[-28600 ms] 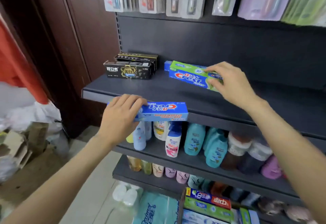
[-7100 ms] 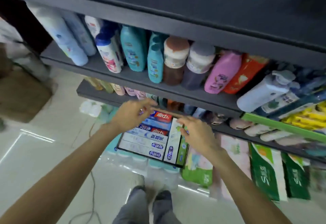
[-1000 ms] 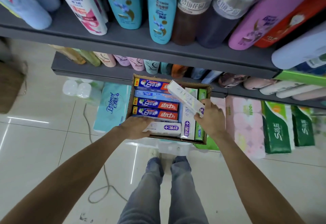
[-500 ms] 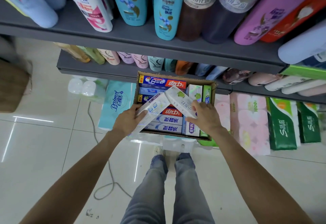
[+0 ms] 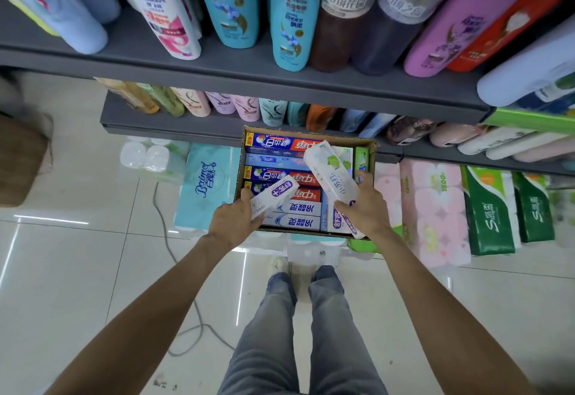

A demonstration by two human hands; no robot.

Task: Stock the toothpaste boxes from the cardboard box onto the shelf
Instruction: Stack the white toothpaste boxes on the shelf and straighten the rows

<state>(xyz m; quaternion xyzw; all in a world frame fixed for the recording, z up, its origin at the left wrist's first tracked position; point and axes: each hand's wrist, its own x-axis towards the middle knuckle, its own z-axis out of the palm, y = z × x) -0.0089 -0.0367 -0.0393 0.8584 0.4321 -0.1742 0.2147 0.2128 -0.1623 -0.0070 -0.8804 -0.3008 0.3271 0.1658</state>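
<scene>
An open cardboard box [image 5: 306, 132] sits low in front of me, packed with several toothpaste boxes in blue, red and white. My left hand [image 5: 236, 220] grips a white toothpaste box with a purple label [image 5: 275, 194], lifted and tilted over the box's near left corner. My right hand [image 5: 365, 206] grips a second white toothpaste box with green leaves [image 5: 331, 172], held slanted above the box's right half. Both held boxes are raised clear of the packed ones.
A grey shelf [image 5: 249, 71] full of shampoo bottles hangs above the box, with a lower shelf [image 5: 174, 122] of small bottles behind it. Tissue packs [image 5: 207, 183] and green paper packs [image 5: 490, 211] flank the box. A cable lies on the tiled floor by my legs.
Both hands have lifted their white toothpaste boxes higher out of the cardboard box. The left box has tilted up and the two boxes have drawn apart.
</scene>
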